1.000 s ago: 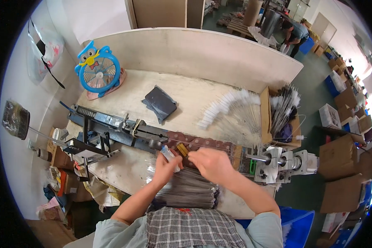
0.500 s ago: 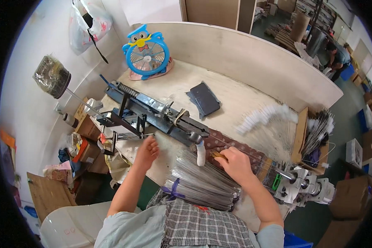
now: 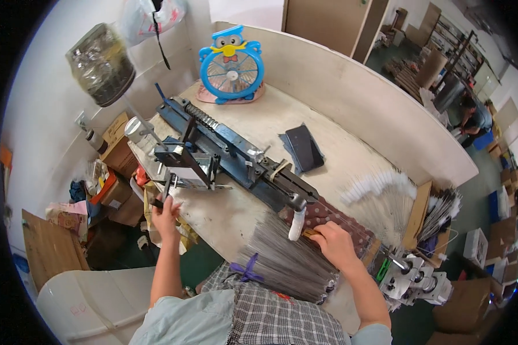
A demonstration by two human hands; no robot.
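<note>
My left hand (image 3: 166, 218) is closed at the black crank handle (image 3: 157, 203) hanging from a small black-framed device (image 3: 187, 169). My right hand (image 3: 335, 242) pinches a small yellow-brown piece (image 3: 311, 232), whose kind I cannot make out. Just left of those fingers, a white-wrapped lever handle (image 3: 297, 224) hangs from the long blue metal machine (image 3: 227, 146). Below lies a thick bundle of thin metal wires (image 3: 276, 256), bound with a purple tie (image 3: 247, 269). A thin wire stretches from the machine's right end over a brown dotted cloth (image 3: 328, 213).
A blue cartoon-shaped fan (image 3: 232, 75) and a dark phone (image 3: 304, 148) are on the table's far side. White-tipped wire brushes (image 3: 380, 198) fan out at right beside a cardboard box (image 3: 417, 221). A metal clamp unit (image 3: 417, 276) stands at the right edge. A wrapped lamp (image 3: 101, 66) rises at left.
My left hand has moved left and down from beside the device to its crank handle. My right hand stays by the white-wrapped lever, still pinching the small piece. The whole view has shifted.
</note>
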